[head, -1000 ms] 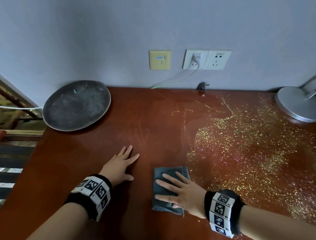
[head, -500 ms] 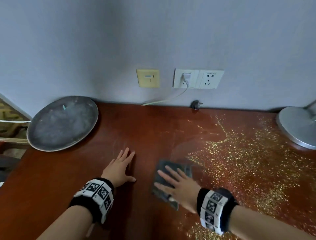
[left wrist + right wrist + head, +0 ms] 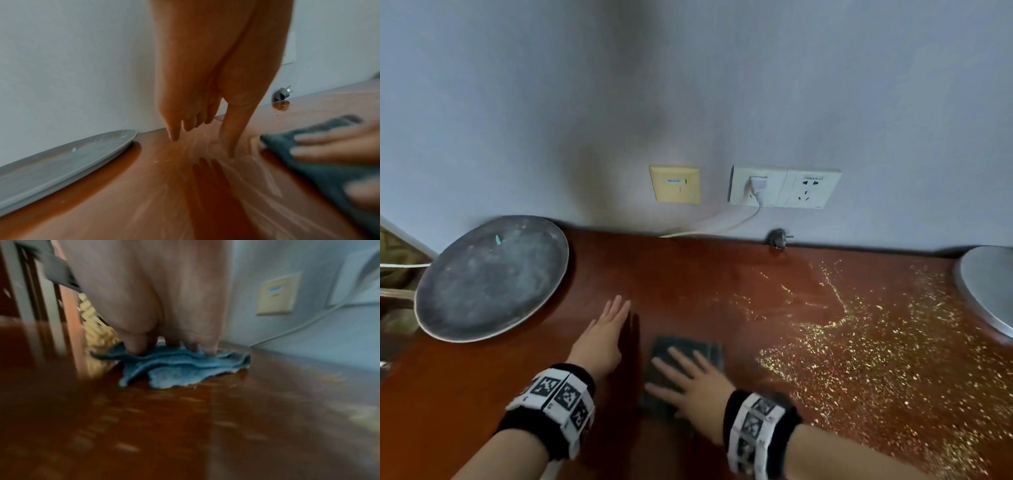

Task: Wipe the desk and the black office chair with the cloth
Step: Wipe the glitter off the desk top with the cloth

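A folded blue-grey cloth [image 3: 709, 353] [image 3: 320, 162] [image 3: 180, 366] lies on the red-brown desk [image 3: 688, 274] near its front middle. My right hand [image 3: 681, 373] lies flat on the cloth with its fingers spread and straight, pressing it down. My left hand [image 3: 609, 325] [image 3: 205, 133] rests open on the bare desk just left of the cloth, fingers together and pointing towards the wall. Gold glitter [image 3: 859, 349] is strewn over the right half of the desk. The black office chair is not in view.
A round grey tray [image 3: 489, 277] [image 3: 61, 160] sits at the back left, overhanging the desk's left edge. A silver lamp base [image 3: 986, 287] stands at the far right. A dark plug [image 3: 777, 238] lies by the wall under the sockets [image 3: 784, 186].
The right hand has pushed the cloth away from me, towards the wall. The left hand has slid forward beside it, and the head view has tilted up.
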`<state>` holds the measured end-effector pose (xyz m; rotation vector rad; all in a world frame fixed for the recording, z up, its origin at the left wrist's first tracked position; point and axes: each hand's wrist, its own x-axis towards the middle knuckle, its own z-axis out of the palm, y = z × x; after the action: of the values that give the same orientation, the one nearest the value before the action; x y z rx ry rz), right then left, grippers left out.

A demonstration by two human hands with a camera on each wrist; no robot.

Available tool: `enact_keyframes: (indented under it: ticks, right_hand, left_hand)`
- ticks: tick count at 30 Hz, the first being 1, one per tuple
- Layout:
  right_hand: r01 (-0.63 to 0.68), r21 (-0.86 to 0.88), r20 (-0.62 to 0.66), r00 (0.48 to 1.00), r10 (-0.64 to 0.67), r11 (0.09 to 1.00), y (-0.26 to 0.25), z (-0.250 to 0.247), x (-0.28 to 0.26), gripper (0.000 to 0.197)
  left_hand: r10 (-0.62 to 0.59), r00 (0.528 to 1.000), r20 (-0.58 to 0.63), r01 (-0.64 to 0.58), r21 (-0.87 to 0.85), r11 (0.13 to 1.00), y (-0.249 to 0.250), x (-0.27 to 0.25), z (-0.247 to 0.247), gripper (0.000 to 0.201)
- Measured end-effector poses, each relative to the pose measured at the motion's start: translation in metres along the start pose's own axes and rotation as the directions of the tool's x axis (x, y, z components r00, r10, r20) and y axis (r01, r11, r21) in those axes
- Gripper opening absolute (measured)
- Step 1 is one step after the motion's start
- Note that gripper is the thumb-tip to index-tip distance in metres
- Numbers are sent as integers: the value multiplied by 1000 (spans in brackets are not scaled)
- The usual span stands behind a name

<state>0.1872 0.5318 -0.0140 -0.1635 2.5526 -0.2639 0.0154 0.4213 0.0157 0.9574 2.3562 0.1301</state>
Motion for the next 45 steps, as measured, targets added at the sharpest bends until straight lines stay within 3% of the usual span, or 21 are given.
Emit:
enact_keyframes:
  ticks: [2, 4, 7, 9, 11, 14, 16, 18, 21, 23, 25, 28, 30, 32, 37, 40, 41, 42, 45]
  right_hand:
    - [26, 8, 43, 999, -26, 1000, -4, -6, 17, 62]
    - [-133, 46, -13, 991, 133, 990, 29, -18, 28, 63]
    - [-448, 226, -40, 883, 467, 865, 101, -32, 14, 65]
    - [-529, 249, -26, 833, 552, 811, 120, -34, 3, 65]
    - [-489, 209, -18, 864, 504, 847, 101, -38, 10, 65]
    - [-267, 111, 3, 963, 268, 957, 51, -34, 31, 62]
    - [-236, 116, 4, 971, 237, 965, 54, -31, 31, 61]
    - [-372, 194, -54, 920, 389, 908, 90, -27, 14, 61]
    - [-630, 325, -18, 741, 671, 705, 150, -23, -22, 61]
    - [-702, 360, 31, 667, 744, 614, 164, -23, -30, 60]
    - [-674, 379, 45, 698, 715, 634, 152, -28, -16, 63]
    - [-497, 291, -20, 851, 524, 818, 120, -33, 10, 71]
    - [-446, 269, -30, 882, 470, 854, 129, -33, 9, 67]
    - [-501, 288, -36, 846, 532, 816, 158, -29, -13, 64]
    - [-729, 344, 83, 652, 754, 592, 232, -6, -92, 65]
    - [-766, 372, 101, 594, 798, 524, 241, -4, -102, 64]
    - [-760, 354, 90, 608, 789, 545, 231, -7, -94, 66]
    - [-730, 323, 76, 655, 752, 602, 215, -10, -82, 68]
    - [-488, 255, 16, 865, 501, 835, 156, -20, -41, 72]
  left_hand:
    - [17, 1000, -10, -17, -12, 1000, 3, 9, -2, 89]
    - [33, 999, -15, -33, -11, 999, 2, 18, -4, 89]
    - [49, 999, 2, -49, -19, 999, 2, 28, -6, 89]
    - [56, 998, 9, -55, -29, 998, 5, 31, -4, 87]
    - [59, 998, 6, -59, -20, 998, 8, 35, 0, 84]
    - [64, 998, -4, -64, -15, 998, 18, 46, 2, 80]
    - [82, 997, -18, -82, -29, 996, 25, 53, 0, 79]
    - [113, 993, -31, -114, -37, 993, 33, 60, -2, 80]
    - [173, 985, 1, -173, -28, 984, 47, 65, 3, 85]
    - [201, 978, 49, -202, 0, 979, 58, 66, 10, 91]
    - [207, 975, 78, -211, 49, 976, 68, 68, 17, 96]
    - [214, 974, 75, -222, 108, 969, 80, 73, 21, 102]
    - [208, 974, 89, -217, 120, 969, 83, 76, 19, 104]
    - [199, 973, 113, -211, 103, 972, 83, 78, 17, 105]
    - [190, 974, 125, -202, 93, 975, 85, 76, 15, 105]
    - [176, 976, 131, -191, 108, 976, 88, 77, 14, 105]
    - [173, 976, 132, -189, 112, 976, 89, 77, 14, 106]
    - [171, 976, 134, -187, 115, 976, 89, 78, 15, 106]
    - [166, 977, 133, -181, 115, 977, 90, 80, 15, 107]
